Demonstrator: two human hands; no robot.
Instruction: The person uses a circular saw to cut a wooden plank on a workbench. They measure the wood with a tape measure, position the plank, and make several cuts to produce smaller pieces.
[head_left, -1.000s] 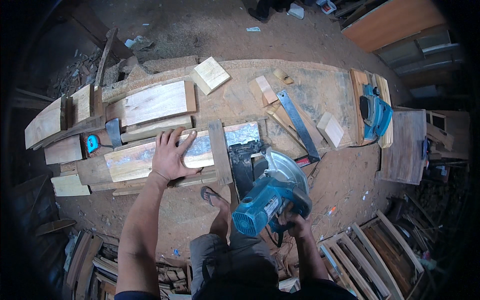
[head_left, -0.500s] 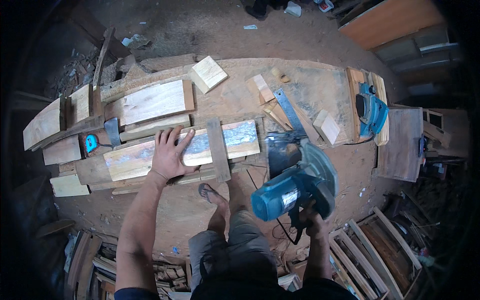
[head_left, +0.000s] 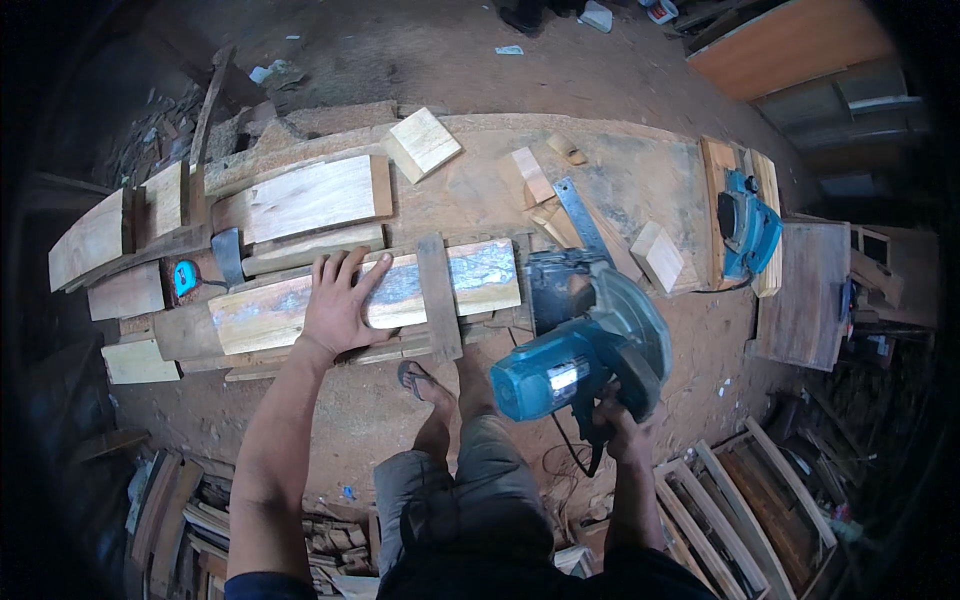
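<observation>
Dim workshop, circular saw [head_left: 600, 360] at the end of a board [head_left: 410, 280]

Sawdust and loose timber cover much of the tabletop [head_left: 480, 200], and beyond it I see bare earthen floor [head_left: 400, 80]. The person's left hand [head_left: 343, 298] presses down on the long, pale board, its fingers spread wide, not wrapped around it. Across that board lies a narrow wooden strip [head_left: 436, 300], between the hand and the saw.

The right hand [head_left: 622, 425] has its fingers curled around the rear handle of the teal saw, which sits just to the right of the board's end, apart from it. From where I stand, I can't tell whether its base plate touches the tabletop.

Behind the saw lies a steel square [head_left: 582, 215], partly hidden, with a wooden block [head_left: 657, 255] nearby. Far right, a teal planer [head_left: 755, 230] rests on wood; a blue tape measure [head_left: 186, 279] lies off to the left.
</observation>
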